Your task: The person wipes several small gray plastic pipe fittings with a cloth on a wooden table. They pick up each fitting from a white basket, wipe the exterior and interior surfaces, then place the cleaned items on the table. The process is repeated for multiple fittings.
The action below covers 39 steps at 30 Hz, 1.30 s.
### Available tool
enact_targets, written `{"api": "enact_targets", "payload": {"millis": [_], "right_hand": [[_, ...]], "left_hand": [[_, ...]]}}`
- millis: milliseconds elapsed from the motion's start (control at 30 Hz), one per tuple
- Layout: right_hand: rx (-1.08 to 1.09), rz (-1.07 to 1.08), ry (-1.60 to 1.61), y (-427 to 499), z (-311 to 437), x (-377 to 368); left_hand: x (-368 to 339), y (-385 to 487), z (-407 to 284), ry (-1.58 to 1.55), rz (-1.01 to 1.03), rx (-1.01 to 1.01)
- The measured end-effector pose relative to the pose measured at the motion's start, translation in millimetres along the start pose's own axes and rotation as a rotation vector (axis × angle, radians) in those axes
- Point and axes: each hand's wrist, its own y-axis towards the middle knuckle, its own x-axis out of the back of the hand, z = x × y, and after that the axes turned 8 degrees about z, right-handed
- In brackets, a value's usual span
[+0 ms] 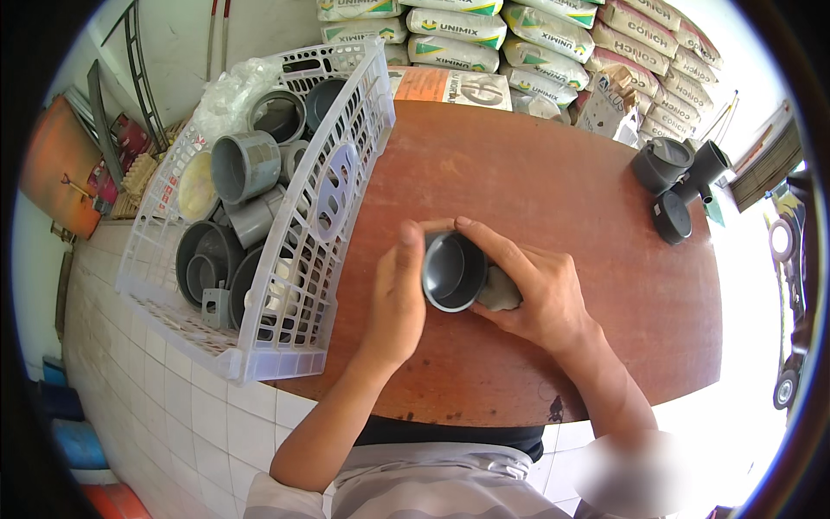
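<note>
Over the wooden table (519,162), a grey plastic pipe fitting (455,272) is held between both hands, its round opening facing up. My left hand (401,292) lies flat along the fitting's left side, thumb up. My right hand (541,285) curls around its far rim and right side, with the fingers also around a grey-brown cloth or lump (500,289) beside the fitting; which of these it is I cannot tell. Part of the fitting's lower body is hidden by the hands.
At the left, a white plastic crate (243,357) holds several grey pipe fittings (243,165) and a clear plastic bag (237,94). Black pipe fittings (671,217) stand at the table's right edge. Stacked cement-type bags (454,32) rise beyond the far edge.
</note>
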Motion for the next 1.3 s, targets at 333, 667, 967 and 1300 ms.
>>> {"api": "enact_targets", "payload": {"millis": [333,667,967,1300], "right_hand": [[0.037,-0.258,0.007,3.3,3.2,12.9],[0.281,-0.301,-0.303,-4.8,12.0,-14.2],[0.130,-0.317,-0.333,1.4,17.6,-24.0],[-0.268,0.040,0.183,0.2,35.6,-10.4]], "left_hand": [[10.7,3.7,7.3,-0.263,-0.116,0.154],[-10.4,-6.8,19.4,-0.018,0.140,-0.066],[-7.3,-8.9,15.3,0.246,0.087,-0.046],[-1.2,-10.0,14.4,0.435,-0.011,-0.335]]}}
